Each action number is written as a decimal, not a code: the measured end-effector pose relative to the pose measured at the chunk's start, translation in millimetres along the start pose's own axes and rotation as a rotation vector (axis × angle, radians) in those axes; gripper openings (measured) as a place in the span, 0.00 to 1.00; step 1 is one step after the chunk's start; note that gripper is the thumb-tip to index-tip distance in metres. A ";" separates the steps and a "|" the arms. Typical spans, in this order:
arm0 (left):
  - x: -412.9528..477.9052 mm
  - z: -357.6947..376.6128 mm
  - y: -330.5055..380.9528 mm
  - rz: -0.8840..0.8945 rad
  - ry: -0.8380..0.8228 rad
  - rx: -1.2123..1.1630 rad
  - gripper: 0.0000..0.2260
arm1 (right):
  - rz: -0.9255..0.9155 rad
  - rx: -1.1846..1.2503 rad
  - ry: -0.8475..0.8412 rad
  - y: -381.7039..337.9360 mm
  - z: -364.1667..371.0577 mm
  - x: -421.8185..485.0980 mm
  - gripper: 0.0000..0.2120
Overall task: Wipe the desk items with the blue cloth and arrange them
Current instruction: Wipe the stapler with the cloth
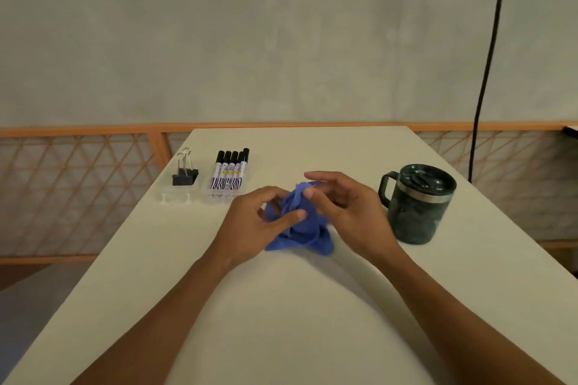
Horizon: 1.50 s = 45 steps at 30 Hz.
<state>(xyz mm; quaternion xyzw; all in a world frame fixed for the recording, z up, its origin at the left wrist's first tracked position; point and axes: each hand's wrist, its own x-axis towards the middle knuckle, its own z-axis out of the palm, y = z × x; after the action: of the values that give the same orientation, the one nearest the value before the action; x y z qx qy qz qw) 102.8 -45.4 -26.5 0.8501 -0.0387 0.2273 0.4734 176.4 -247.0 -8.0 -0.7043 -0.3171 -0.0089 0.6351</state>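
Well left of the blue cloth [300,234], binder clips [185,176] and then markers [230,173] are kept in clear trays by the table's [281,306] left edge; both are judged light and easily scattered. The cloth, bunched at mid-table, is held in the left hand's [259,222] curled grip and pinched at its top by the right hand [347,212]. Being soft and limp, it is best wadded. Right of it, the lidded mug [417,205] is judged heavier and best taken by its handle. Open room is left in front of the cloth.

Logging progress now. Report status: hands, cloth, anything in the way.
Left hand, right hand both gripping blue cloth, bunched on desk. Mug beside right hand, untouched. Markers, binder clips far left, apart.
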 end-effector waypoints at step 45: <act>-11.0 -33.8 -6.4 0.132 0.125 -0.083 0.15 | -0.199 -0.327 -0.152 1.8 5.2 -8.8 0.32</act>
<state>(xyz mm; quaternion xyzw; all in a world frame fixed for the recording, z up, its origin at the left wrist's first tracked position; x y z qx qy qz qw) 83.0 -15.8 -21.0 0.8095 -0.0743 0.3086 0.4939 168.1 -246.1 -14.2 -0.7618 -0.4264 -0.0700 0.4827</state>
